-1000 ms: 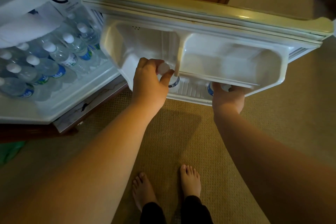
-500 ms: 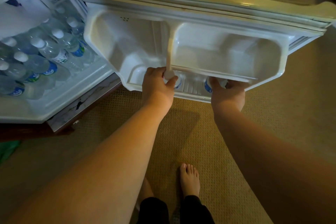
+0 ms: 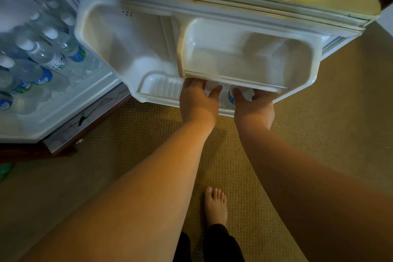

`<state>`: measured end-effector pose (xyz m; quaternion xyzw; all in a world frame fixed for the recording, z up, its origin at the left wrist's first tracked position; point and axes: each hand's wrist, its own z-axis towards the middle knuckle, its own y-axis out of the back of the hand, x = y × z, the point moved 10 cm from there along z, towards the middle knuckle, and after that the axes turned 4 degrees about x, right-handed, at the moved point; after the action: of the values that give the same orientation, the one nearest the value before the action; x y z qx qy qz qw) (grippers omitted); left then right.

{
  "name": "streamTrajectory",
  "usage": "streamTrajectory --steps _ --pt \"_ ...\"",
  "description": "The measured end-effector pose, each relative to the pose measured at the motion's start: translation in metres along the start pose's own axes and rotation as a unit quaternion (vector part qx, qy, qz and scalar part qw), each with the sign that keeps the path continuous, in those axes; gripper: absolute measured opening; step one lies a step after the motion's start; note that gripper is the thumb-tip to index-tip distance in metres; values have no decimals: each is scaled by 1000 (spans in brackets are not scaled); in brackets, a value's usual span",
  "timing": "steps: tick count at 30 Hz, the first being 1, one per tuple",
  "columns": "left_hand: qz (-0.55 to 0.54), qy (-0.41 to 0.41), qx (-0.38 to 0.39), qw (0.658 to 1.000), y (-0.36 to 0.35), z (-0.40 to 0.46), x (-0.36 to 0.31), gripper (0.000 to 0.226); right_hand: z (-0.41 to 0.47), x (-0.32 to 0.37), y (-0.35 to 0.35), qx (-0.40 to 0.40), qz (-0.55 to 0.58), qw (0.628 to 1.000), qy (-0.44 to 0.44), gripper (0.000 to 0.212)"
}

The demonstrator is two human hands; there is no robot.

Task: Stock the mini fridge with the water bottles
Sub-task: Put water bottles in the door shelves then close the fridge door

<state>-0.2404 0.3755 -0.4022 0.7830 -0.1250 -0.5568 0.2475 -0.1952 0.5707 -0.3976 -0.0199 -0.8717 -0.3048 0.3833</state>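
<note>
- Water bottles [image 3: 40,64] filled the fridge cabinet [image 3: 63,110] on the left, lying packed side by side with white caps toward the opening, likely so that as many as possible fitted.
- Two more bottles sat in the lower door shelf [image 3: 161,89], under the upper door bin [image 3: 246,59]; only a white cap [image 3: 211,86] and a blue-labelled bottle [image 3: 230,97] showed between the fingers.
- Left hand [image 3: 198,102] was curled round the capped bottle, thumb on one side and fingers on the other, apparently steering it upright into the shelf.
- Right hand [image 3: 254,106] gripped the blue-labelled bottle just beside it, fingers reaching under the bin's lip, which hid their tips.
- Both bottles were held low because the bin overhangs the shelf, so they probably had to go in beneath it rather than from above.
- Ribbed shelf floor to the left of the hands was bare, so I judged that stocking could go on there.
- Person stood barefoot on tan carpet [image 3: 319,138], one foot [image 3: 215,204] in view.
</note>
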Motion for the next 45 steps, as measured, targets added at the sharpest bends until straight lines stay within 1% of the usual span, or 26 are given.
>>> streamTrajectory --steps 2,7,11,13,16,19,22,25,27,28,30,32,35,37,39,42,45 --pt "-19 8 13 1000 -7 0 -3 37 9 -8 -5 -2 5 1000 1 41" --pt "-47 30 40 998 -21 3 -4 37 17 -16 -6 25 -18 999 -15 43" --pt "-98 66 52 992 -28 5 -3 42 13 -11 -5 36 -23 999 6 41" --pt "-106 71 59 990 -28 7 -3 45 8 -14 -3 39 -10 999 3 48" --pt "-74 63 72 993 -29 7 -5 44 0 -25 -2 43 22 999 -4 64" --pt "-56 54 89 993 -30 6 -8 52 -12 -24 3 40 20 999 22 65" --pt "-13 46 108 993 -24 1 -10 62 -23 -18 8 46 -34 997 58 64" --pt "16 13 110 994 -4 -15 -16 60 -36 -10 14 61 -90 990 95 63" --pt "19 23 102 994 15 -35 -13 58 -53 1 22 65 -115 984 123 57" --pt "8 38 101 994 26 -49 -11 57 -66 12 27 65 -131 978 151 53" --pt "-13 43 96 994 53 -82 -16 49 -101 40 39 62 -157 959 227 46" --pt "-12 27 82 996 92 -120 -37 42 -141 75 54 69 -169 939 292 44" --pt "6 -27 38 999 180 -170 -102 37 -208 145 87 77 -159 907 383 46" --pt "42 -84 -9 996 250 -191 -166 35 -255 204 111 88 -132 885 437 49" --pt "65 -136 -74 986 322 -203 -229 38 -304 267 130 100 -101 856 497 52" --pt "60 -175 -197 963 425 -214 -310 40 -375 358 146 120 -59 795 591 56" --pt "55 -210 -271 938 503 -232 -379 43 -433 442 153 131 -36 743 656 59"
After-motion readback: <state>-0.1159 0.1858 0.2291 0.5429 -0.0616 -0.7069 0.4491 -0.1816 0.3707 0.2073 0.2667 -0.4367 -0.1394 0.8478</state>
